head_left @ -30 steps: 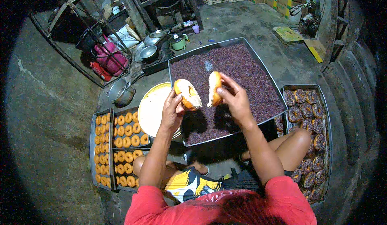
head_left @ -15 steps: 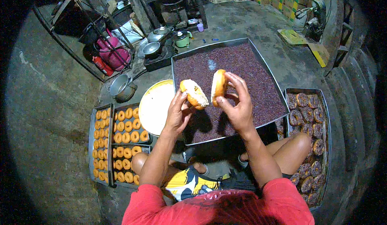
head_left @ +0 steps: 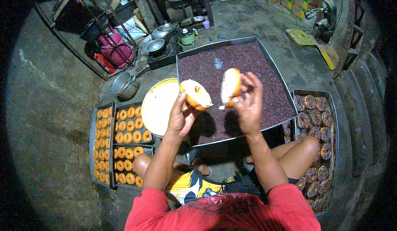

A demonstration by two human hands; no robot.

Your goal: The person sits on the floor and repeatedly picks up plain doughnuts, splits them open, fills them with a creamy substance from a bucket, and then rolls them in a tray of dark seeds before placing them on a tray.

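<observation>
A doughnut (head_left: 196,95) with white cream on its upper face is pinched at its edge by my left hand (head_left: 180,117). My right hand (head_left: 249,102) grips another doughnut (head_left: 231,86), tilted on edge, its white-coated face turned left. Both doughnuts hang apart from each other over a large square tray (head_left: 273,61) filled with dark brown-purple sprinkles. A small white smear of cream drips from the lower edge of each. Left of the tray stands a round yellow-rimmed tub (head_left: 159,107) of white cream.
Trays of plain doughnuts (head_left: 131,125) lie at the left. A long tray (head_left: 337,148) of sprinkle-covered doughnuts lies at the right. Behind are a metal pot (head_left: 125,86), a stove with a pan (head_left: 156,47), a green pot (head_left: 187,37) and a pink gas cylinder (head_left: 118,51).
My right hand has moved slightly right with its doughnut, turning the white face more into view. The left doughnut has tipped so its hole and coated face show more.
</observation>
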